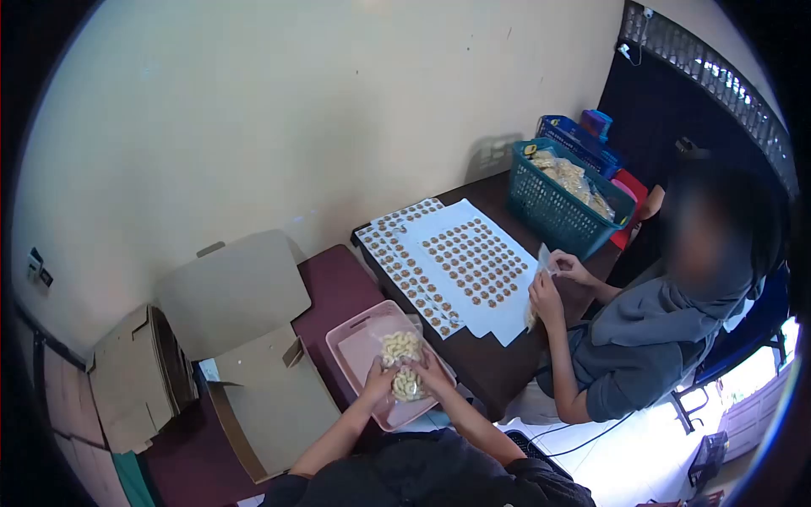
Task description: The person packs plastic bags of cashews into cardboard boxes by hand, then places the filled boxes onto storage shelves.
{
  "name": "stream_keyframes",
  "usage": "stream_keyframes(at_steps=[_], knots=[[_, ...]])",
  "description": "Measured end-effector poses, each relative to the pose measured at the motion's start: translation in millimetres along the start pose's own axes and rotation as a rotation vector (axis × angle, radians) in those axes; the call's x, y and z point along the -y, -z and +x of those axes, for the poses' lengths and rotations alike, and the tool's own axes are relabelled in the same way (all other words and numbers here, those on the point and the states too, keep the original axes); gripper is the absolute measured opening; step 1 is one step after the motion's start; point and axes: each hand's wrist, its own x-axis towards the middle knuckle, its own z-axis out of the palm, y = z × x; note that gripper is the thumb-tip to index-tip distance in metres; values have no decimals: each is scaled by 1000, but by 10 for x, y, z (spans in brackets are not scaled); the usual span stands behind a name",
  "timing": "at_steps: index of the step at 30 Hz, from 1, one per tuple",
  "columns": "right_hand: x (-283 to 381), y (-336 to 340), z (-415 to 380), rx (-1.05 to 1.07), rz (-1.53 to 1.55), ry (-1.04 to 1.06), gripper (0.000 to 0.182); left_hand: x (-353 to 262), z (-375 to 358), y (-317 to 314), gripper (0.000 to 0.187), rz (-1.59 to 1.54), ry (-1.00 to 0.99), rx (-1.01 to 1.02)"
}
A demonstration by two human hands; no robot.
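Note:
A clear plastic bag (pixel 400 346) of pale, curved, cashew-like pieces is between my two hands, above a pink plastic basket (pixel 348 345). My left hand (pixel 378 382) grips the bag's left side, its fingers closed on the plastic. From the right, my right hand (pixel 433 376) holds the same bag with bent fingers. Pale pieces show both above and below my fingers, and the fingers cover the bag's middle. Both forearms reach up from the lower edge of the view.
An open cardboard box (pixel 274 406) lies left of the basket, beside a folded carton (pixel 127 380). Sheets of round stickers (pixel 473 262) cover the dark table. Behind them stands a green basket (pixel 549 198) of filled bags. At right, a co-worker (pixel 642 338) handles a small bag.

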Motion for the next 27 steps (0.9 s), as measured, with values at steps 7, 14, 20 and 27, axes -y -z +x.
stream_keyframes(at_steps=[7,14,20,27], knots=[[798,-212,-304,179,209,158,49,-569,-52,-71,52,154,-254,70],[1074,-171,-481,128,230,254,38,-873,-258,-279,41,223,-467,-35],[1095,-129,-624,127,201,237,41,-995,-425,-411,36,143,-512,-22],[1216,-191,-833,32,246,401,50,-973,-554,-466,32,181,-518,-40]])
